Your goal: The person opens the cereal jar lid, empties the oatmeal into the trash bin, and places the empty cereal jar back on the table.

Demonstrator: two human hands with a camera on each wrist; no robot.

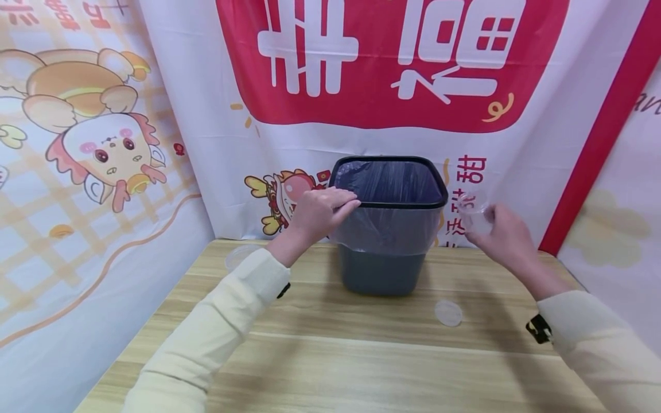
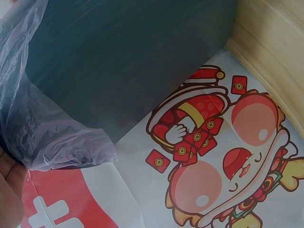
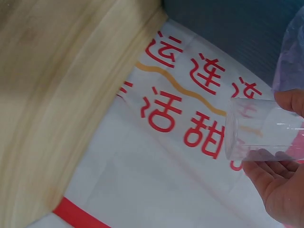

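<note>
One wooden table (image 1: 330,367), bin (image 1: 382,272) atop, printed cloth (image 1: 372,109) behind.

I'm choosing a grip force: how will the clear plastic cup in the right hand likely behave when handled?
The clear plastic cup is probably light: its see-through wall looks thin. That smooth, shiny wall may be slippery. Being round, it would likely roll on its side.

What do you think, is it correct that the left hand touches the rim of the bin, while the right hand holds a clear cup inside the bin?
Not quite: the clear cup is not inside the bin. The head view shows the right hand holding it outside, to the right of the bin. The left hand does touch the rim.
</note>
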